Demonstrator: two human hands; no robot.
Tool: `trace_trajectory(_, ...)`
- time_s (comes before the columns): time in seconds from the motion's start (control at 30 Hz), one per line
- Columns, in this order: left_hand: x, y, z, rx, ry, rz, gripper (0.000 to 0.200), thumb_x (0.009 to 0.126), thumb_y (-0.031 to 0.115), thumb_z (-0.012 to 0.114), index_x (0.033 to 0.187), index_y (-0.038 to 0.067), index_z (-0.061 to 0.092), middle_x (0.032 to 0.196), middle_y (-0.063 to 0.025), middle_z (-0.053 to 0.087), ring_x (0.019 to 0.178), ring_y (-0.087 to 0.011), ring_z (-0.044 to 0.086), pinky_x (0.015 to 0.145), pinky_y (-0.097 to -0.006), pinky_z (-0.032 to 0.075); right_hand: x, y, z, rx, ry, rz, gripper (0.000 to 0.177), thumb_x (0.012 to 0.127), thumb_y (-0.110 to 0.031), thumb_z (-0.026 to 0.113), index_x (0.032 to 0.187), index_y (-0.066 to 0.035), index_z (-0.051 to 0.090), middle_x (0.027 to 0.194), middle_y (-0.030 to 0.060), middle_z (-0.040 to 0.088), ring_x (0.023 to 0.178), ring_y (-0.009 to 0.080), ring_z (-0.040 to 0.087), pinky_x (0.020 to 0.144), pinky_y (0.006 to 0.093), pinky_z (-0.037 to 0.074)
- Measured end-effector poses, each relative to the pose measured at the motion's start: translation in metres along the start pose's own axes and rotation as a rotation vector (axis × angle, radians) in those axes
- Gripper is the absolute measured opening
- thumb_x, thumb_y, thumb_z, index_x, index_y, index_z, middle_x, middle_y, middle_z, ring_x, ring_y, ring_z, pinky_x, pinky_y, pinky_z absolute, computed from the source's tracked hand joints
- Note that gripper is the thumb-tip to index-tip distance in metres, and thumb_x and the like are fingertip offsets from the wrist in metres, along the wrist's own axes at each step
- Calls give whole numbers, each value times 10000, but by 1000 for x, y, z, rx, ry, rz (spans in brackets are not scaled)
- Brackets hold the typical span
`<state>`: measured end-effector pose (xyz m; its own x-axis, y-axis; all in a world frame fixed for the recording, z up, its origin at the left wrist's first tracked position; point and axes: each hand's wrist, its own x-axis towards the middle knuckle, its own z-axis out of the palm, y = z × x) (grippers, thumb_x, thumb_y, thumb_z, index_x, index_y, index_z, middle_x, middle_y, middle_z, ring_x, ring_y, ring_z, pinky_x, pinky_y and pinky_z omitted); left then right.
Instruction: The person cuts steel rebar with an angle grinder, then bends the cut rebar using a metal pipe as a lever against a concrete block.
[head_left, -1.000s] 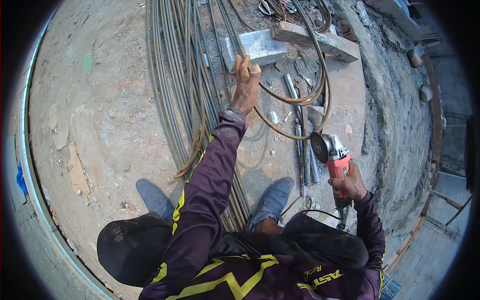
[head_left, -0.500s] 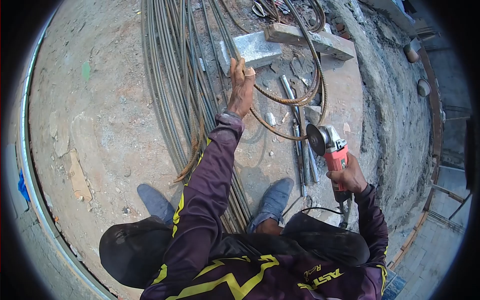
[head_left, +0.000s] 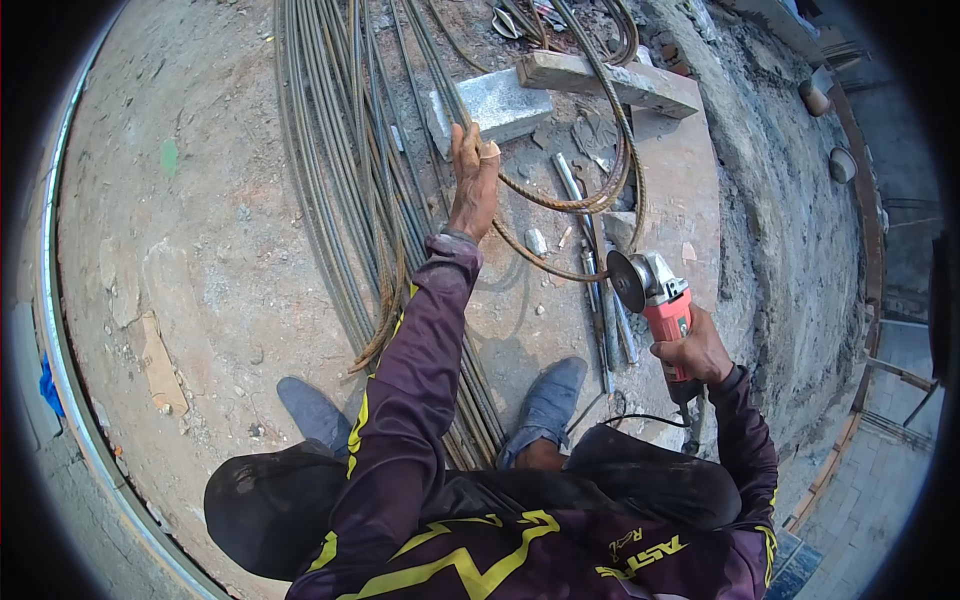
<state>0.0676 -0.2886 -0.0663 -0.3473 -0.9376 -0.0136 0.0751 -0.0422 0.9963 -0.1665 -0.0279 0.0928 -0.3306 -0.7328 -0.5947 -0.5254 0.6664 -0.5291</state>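
My left hand (head_left: 473,185) is closed around rusty rebar (head_left: 565,203), its arm stretched forward. From this hand the bars curve off to the right in loops. In my right hand (head_left: 700,350) is a red angle grinder (head_left: 667,318), gripped by its body. The grinder's dark disc (head_left: 627,283) faces left, its edge right at the lowest bent bar (head_left: 560,268). A black cord (head_left: 645,417) trails from the tool's rear. Under and left of my left hand lies a bundle of straight rebar (head_left: 330,150).
Ahead, a pale concrete block (head_left: 500,105) lies beside a wooden beam (head_left: 610,82). Metal pipes (head_left: 608,330) rest on the ground between my right shoe (head_left: 550,400) and the grinder. Rough grey rubble (head_left: 790,250) rises at the right. My left shoe (head_left: 315,410) stands beside the bundle.
The whole scene has shifted slightly left in view. Both hands, the grinder and the bars keep nearly the same places relative to one another.
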Motion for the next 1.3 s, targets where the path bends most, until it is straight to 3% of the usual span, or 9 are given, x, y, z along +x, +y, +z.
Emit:
trace_trajectory(0.3, -14, 16, 1, 197, 66, 18, 846, 976, 679, 299, 1567, 95, 143, 1626, -200, -46, 1514, -359, -54, 1221, -478, 130, -28, 34, 10, 100, 15, 69, 443, 658, -116, 770, 1033, 2, 568, 826, 27, 604, 716, 123, 573, 683, 302, 500)
trace_trajectory(0.4, -59, 40, 16, 75, 335, 485, 425, 1017, 381, 509, 1265, 36, 515, 1347, -236, 484, 1214, -343, 527, 1001, -410, 429, -44, 49, 13, 178, 41, 119, 423, 659, -113, 768, 1018, 9, 580, 835, 44, 634, 728, 133, 602, 693, 308, 510)
trace_trajectory(0.47, -98, 53, 37, -51, 95, 521, 326, 1012, 330, 531, 972, 14, 599, 983, -135, 621, 917, -202, 608, 831, -348, 485, -49, 72, 19, 347, 96, 103, 407, 657, -106, 768, 999, 5, 576, 817, 39, 632, 714, 125, 602, 674, 302, 509)
trace_trajectory(0.57, -156, 55, 76, -83, -520, 264, 325, 972, 320, 619, 873, 10, 627, 781, -67, 619, 705, -180, 597, 675, -304, 489, -49, 90, 28, 653, 153, 67, 361, 671, -100, 747, 973, 0, 576, 781, 51, 630, 661, 139, 612, 633, 302, 522)
trace_trajectory(0.63, -187, 47, 108, -10, -868, -323, 338, 951, 330, 656, 978, -6, 629, 871, -88, 647, 782, -193, 621, 725, -320, 499, -47, 79, 32, 941, 185, 22, 330, 686, -99, 729, 962, 0, 578, 773, 64, 633, 642, 156, 620, 621, 307, 532)
trace_trajectory(0.9, -260, 1, 163, -171, -902, -794, 491, 946, 368, 674, 1206, -35, 573, 1065, -102, 650, 936, -113, 601, 821, -268, 478, -14, 99, 62, 1174, 415, -112, 321, 726, -111, 739, 977, -2, 570, 786, 75, 646, 651, 159, 635, 619, 308, 537)
trace_trajectory(1.07, -249, 9, 164, -111, -811, -966, 398, 954, 390, 662, 1026, -1, 650, 817, 37, 597, 710, -37, 510, 641, -193, 411, -12, 118, 83, 1225, 491, -51, 325, 738, -103, 727, 1002, 10, 575, 812, 101, 664, 696, 176, 663, 646, 310, 544)
trace_trajectory(1.17, -247, 18, 165, 177, -876, -837, 428, 962, 451, 634, 946, 26, 681, 789, 44, 597, 665, -20, 495, 583, -185, 379, -15, 125, 90, 1269, 542, -40, 317, 743, -99, 724, 998, 17, 576, 815, 104, 669, 694, 174, 663, 651, 308, 547)
trace_trajectory(1.3, -258, 11, 173, 121, -872, -997, 513, 936, 500, 649, 917, -10, 702, 827, 1, 660, 719, -60, 529, 629, -230, 415, -20, 140, 96, 1294, 598, -11, 309, 744, -99, 721, 991, 25, 583, 817, 109, 671, 691, 175, 667, 649, 308, 556)
